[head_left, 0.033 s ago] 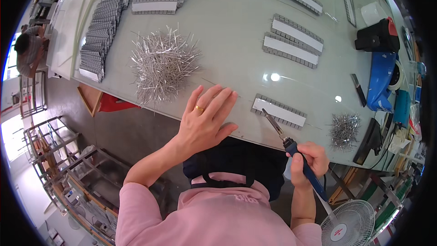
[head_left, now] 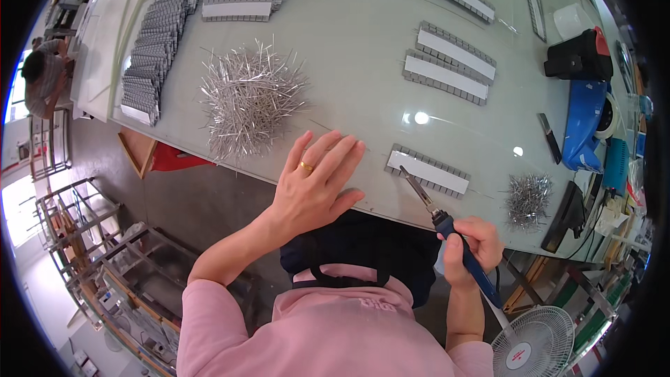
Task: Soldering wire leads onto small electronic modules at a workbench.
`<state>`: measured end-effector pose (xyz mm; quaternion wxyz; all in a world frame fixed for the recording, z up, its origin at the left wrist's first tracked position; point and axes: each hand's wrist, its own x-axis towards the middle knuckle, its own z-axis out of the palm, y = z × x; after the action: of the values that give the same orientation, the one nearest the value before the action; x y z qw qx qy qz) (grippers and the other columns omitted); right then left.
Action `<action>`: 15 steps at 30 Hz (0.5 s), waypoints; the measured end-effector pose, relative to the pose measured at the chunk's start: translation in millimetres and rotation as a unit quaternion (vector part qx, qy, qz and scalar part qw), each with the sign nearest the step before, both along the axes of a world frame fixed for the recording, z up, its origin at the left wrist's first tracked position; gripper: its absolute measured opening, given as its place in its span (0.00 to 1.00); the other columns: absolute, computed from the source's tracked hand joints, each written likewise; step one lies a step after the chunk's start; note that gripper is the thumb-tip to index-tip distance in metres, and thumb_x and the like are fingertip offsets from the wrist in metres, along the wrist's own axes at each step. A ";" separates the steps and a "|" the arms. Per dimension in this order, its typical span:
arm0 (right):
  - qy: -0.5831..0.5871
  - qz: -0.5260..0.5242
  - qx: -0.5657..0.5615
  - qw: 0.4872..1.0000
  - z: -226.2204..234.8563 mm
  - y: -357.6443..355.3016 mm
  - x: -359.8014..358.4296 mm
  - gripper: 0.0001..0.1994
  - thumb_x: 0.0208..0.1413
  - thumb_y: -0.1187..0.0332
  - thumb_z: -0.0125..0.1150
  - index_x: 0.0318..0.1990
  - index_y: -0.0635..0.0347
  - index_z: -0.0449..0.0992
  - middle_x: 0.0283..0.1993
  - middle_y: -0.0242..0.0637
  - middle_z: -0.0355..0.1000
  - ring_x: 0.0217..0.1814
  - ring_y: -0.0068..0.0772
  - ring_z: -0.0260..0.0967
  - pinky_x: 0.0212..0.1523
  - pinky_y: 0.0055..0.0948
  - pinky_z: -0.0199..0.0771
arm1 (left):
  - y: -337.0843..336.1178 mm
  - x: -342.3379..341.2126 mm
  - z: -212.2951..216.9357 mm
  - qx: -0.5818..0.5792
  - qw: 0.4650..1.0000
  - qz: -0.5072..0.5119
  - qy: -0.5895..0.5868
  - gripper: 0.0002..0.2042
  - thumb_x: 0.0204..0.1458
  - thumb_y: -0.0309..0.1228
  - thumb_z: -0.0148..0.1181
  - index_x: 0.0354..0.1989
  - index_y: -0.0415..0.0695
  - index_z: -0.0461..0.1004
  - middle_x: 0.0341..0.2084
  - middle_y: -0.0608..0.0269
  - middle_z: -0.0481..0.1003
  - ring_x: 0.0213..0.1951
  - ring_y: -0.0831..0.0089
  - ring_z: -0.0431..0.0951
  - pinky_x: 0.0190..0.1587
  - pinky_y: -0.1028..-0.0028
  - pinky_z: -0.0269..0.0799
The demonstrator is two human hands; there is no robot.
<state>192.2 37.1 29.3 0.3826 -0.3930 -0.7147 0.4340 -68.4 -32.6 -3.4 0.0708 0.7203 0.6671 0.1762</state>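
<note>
My left hand (head_left: 314,185) lies flat on the near edge of the glass-topped table (head_left: 363,35), fingers spread, a gold ring on one finger, holding nothing. My right hand (head_left: 471,248) grips the blue handle of a soldering iron (head_left: 447,227). Its metal tip rests at the left end of a grey toothed strip with a white middle (head_left: 429,171), just right of my left hand. A big heap of thin metal pins (head_left: 248,98) lies beyond my left hand.
A small pin pile (head_left: 527,199) sits right of the strip. More strips (head_left: 447,77) lie farther back, with grey stacks (head_left: 157,49) far left. A blue device (head_left: 583,126) and black box (head_left: 576,59) stand right. A fan (head_left: 534,345) is below; another person (head_left: 42,73) sits far left.
</note>
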 end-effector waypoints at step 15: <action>-0.085 0.032 0.029 0.995 8.3 11.8 -21.7 0.08 0.51 0.70 0.61 0.35 0.64 0.71 0.24 0.38 0.73 0.23 0.25 0.73 0.24 0.20 0.68 | 10.2 -6.6 1.6 0.016 0.996 -0.083 -0.003 0.34 0.39 0.41 0.67 0.59 0.44 0.69 0.55 0.66 0.66 0.55 0.66 0.65 0.61 0.57 0.60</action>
<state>170.5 48.9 37.6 0.3179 -0.3938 -0.7692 0.3901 -75.0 -22.4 -1.8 0.0757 0.7737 0.6021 0.1819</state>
